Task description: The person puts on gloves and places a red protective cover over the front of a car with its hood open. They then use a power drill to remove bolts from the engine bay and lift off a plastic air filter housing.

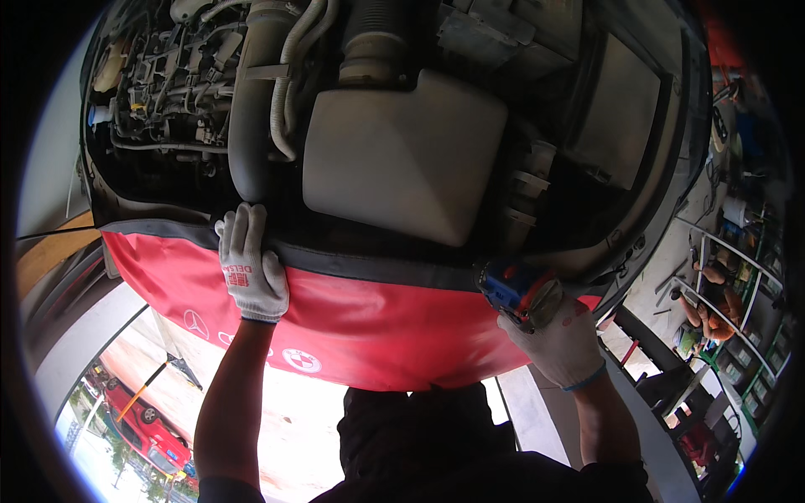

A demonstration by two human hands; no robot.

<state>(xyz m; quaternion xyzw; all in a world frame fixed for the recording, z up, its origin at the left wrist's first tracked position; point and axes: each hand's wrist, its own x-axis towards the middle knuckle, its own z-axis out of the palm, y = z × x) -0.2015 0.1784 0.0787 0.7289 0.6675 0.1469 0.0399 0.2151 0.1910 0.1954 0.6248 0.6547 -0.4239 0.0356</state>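
My left hand (pixel 246 261), in a white knitted glove, lies with its fingers stretched out over the black top edge of a red fender cover (pixel 377 323). Its fingertips reach the lower end of a thick dark intake pipe (pixel 253 126). My right hand (pixel 560 339), gloved as well, is closed around a blue and red cordless power tool (pixel 518 293) at the right part of the cover. The tool's tip is hard to make out against the dark gap. Between and beyond my hands sits a grey plastic air filter box (pixel 402 155).
Engine parts and hoses (pixel 180 96) fill the bay's left side. A ribbed air duct (pixel 373 42) joins the box from behind. To the right stand a metal rack (pixel 729 293) and assorted tools. A red car (pixel 151 436) is parked outside at the lower left.
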